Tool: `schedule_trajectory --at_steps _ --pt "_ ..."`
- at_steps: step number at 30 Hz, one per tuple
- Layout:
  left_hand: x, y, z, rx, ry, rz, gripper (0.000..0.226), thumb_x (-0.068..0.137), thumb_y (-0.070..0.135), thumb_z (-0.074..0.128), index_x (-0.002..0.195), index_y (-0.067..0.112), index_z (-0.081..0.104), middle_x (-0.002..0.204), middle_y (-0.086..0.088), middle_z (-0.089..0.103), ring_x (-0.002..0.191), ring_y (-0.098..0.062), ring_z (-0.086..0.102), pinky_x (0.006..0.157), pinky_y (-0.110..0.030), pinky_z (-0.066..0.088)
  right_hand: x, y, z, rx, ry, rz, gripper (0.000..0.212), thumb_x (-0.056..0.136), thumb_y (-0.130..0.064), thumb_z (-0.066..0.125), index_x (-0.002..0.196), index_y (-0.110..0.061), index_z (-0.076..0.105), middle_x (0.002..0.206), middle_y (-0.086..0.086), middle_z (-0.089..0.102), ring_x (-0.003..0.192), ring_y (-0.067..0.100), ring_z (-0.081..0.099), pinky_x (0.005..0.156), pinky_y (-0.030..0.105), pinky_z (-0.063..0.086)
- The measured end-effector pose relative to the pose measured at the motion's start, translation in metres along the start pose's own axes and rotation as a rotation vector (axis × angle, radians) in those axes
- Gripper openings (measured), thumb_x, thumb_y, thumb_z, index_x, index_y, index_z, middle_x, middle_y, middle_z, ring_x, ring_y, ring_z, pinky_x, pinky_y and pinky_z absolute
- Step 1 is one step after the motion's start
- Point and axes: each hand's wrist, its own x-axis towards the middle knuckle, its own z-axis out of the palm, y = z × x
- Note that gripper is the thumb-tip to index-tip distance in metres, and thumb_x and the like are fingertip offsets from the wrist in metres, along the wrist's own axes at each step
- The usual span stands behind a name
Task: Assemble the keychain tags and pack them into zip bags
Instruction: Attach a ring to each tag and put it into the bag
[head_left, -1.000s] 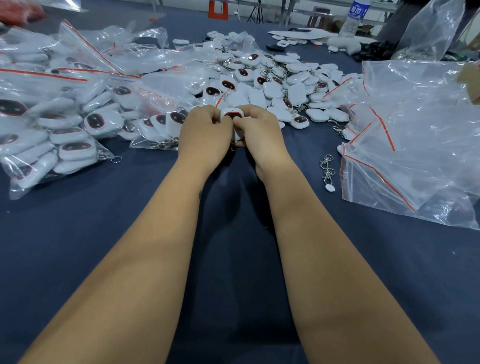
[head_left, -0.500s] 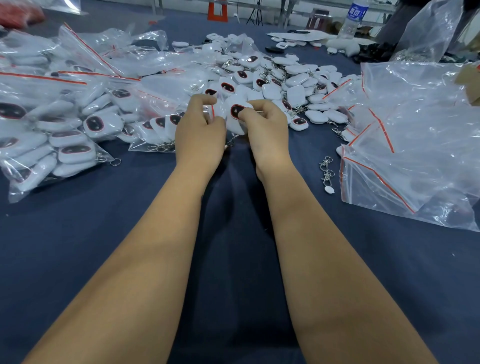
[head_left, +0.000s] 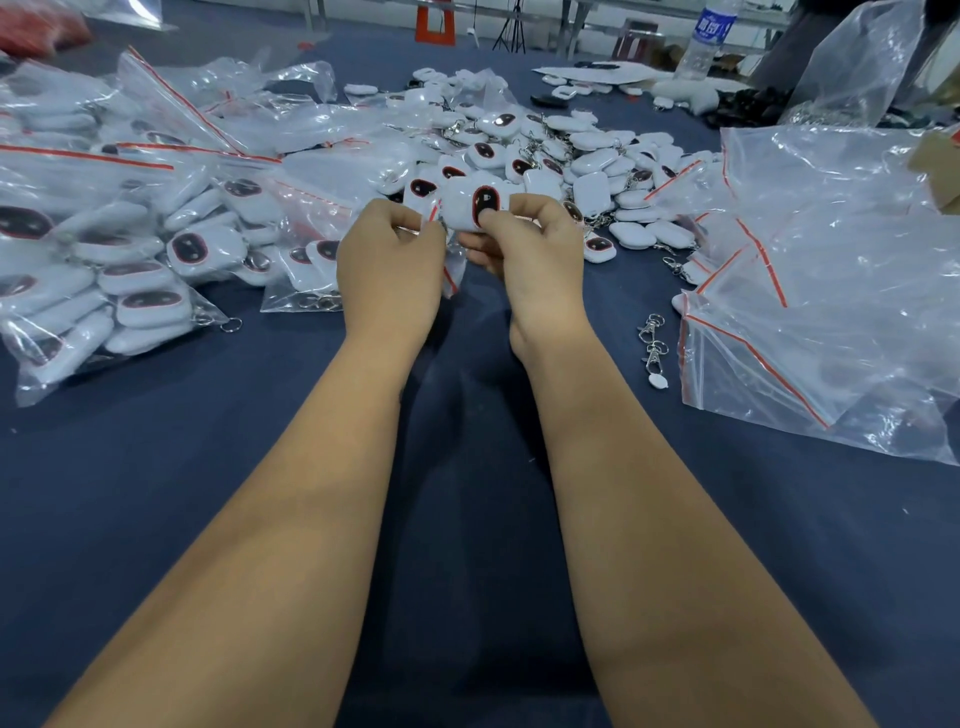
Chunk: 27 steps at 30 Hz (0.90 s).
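Fingers (head_left: 498, 221) of our right hand (head_left: 530, 260) pinch the white tag (head_left: 470, 205); our left hand (head_left: 389, 260) pinches a zip bag (head_left: 452, 270) just beside. We should hold the mouth wide, then insert squarely.

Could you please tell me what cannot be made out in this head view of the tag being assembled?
- Keyring end of the white tag: hidden behind the hands.
- Left hand fingertips: curled away, so what they pinch is unclear.
- Water bottle top: cut by the upper edge.
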Motion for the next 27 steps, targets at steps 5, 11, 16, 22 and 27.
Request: schedule_trajectory --at_steps 5,11,16,22,27 --pt "-0.003 0.005 -0.002 -0.069 0.022 0.083 0.009 0.085 0.017 0.057 0.082 0.025 0.057 0.07 0.007 0.061 0.059 -0.006 0.057 0.063 -0.027 0.049 -0.002 0.005 0.001 -0.1 -0.006 0.005 0.017 0.089 0.001 0.062 0.099 -0.008 0.052 0.084 0.013 0.066 0.068 0.018 0.07 0.071 0.031 0.06" --pt "-0.009 0.008 0.0 -0.038 -0.013 0.212 0.005 0.084 0.019 0.058 0.088 0.021 0.061 0.08 0.002 0.063 0.07 -0.018 0.062 0.07 -0.035 0.054 -0.007 0.007 0.001 -0.305 -0.138 -0.038 0.003 0.092 -0.01 0.065 0.092 -0.008 0.065 0.076 0.011 0.071 0.066 0.013 0.062 0.067 0.03 0.053" --pt "-0.007 0.006 0.002 0.048 -0.011 0.239 0.009 0.084 0.018 0.058 0.091 0.022 0.062 0.086 0.003 0.063 0.077 -0.011 0.056 0.076 -0.028 0.049 -0.005 0.012 0.001 -0.663 -0.278 -0.14 0.025 0.095 -0.009 0.053 0.082 0.006 0.069 0.075 0.016 0.065 0.071 0.015 0.05 0.065 0.032 0.043" --pt "-0.008 0.005 0.004 0.031 -0.067 0.212 0.008 0.088 0.016 0.057 0.09 0.023 0.055 0.082 0.005 0.059 0.075 -0.008 0.054 0.072 -0.023 0.044 -0.008 0.011 0.001 -0.484 -0.333 -0.094 0.03 0.093 0.008 0.045 0.106 -0.001 0.071 0.099 0.008 0.075 0.094 0.015 0.07 0.086 0.03 0.056" --pt "-0.008 0.003 0.005 0.02 -0.115 0.136 0.022 0.085 0.013 0.056 0.077 0.031 0.047 0.069 0.01 0.054 0.064 -0.014 0.056 0.063 -0.032 0.048 -0.007 0.005 -0.002 -0.441 -0.066 -0.154 0.038 0.077 0.016 0.04 0.085 -0.013 0.064 0.08 0.001 0.068 0.072 0.012 0.063 0.068 0.029 0.053"
